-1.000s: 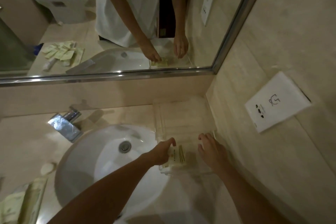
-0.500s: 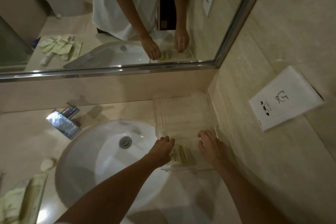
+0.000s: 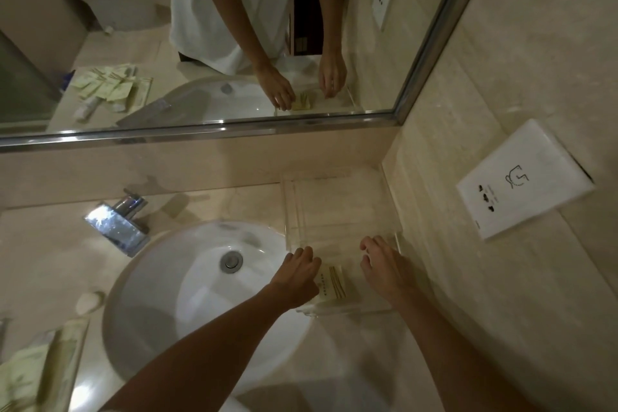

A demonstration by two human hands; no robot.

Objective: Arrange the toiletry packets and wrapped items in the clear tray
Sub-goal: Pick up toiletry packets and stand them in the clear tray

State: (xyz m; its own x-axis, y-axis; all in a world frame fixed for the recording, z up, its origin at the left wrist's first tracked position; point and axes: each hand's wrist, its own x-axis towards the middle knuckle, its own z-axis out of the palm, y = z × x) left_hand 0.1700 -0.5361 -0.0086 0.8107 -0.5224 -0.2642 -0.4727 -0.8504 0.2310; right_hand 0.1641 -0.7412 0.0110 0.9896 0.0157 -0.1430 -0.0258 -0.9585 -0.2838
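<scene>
Far left counter edge: pile of pale green toiletry packets (image 3: 36,375), well apart from the tray. Small soap (image 3: 89,302) beside the white sink (image 3: 174,304); chrome faucet (image 3: 117,226) behind it. Left hand (image 3: 296,278): fingers curled down on the left edge of one pale packet (image 3: 331,288); pinching or only pressing, cannot tell. Packet lies flat in the near end of the clear tray (image 3: 337,204), which sits right of the sink. Right hand (image 3: 384,269): fingers spread, empty, over the tray's near right side. Wall outlet plate (image 3: 521,181) at right.
</scene>
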